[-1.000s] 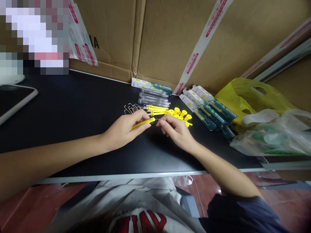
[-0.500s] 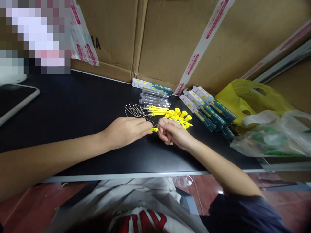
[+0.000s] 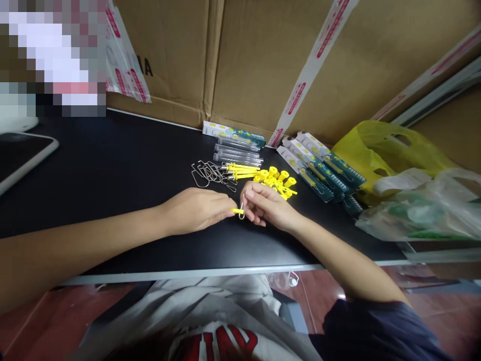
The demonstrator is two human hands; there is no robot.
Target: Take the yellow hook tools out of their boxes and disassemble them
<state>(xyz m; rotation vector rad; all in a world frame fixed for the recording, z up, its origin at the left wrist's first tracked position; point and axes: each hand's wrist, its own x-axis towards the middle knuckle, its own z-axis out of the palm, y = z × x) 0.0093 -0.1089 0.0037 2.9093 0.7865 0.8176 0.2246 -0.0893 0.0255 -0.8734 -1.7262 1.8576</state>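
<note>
My left hand (image 3: 201, 209) pinches a yellow plastic strip (image 3: 236, 211), whose end sticks out past the fingertips. Through that end runs a bent metal wire hook (image 3: 242, 214), and my right hand (image 3: 263, 203) grips the hook between thumb and fingers. Just beyond both hands lie several metal hooks (image 3: 205, 173) in a tangle. Beside them are slim yellow rods (image 3: 244, 173) with metal tips. A heap of yellow plastic caps and small parts (image 3: 276, 180) sits behind my right hand. Clear plastic tubes (image 3: 238, 154) are lined up farther back.
A printed narrow box (image 3: 233, 133) stands against the large cardboard box (image 3: 255, 65). More printed boxes (image 3: 319, 168) lie to the right, next to a yellow plastic bag (image 3: 361, 145) and a clear bag (image 3: 424, 210). At far left rests a white-edged device (image 3: 26, 155). The table's front edge (image 3: 188, 273) runs close to my body.
Both hands have shifted slightly. The yellow strip's end has turned edge-on and sits a little lower, and the wire hook now shows plainly through it.
</note>
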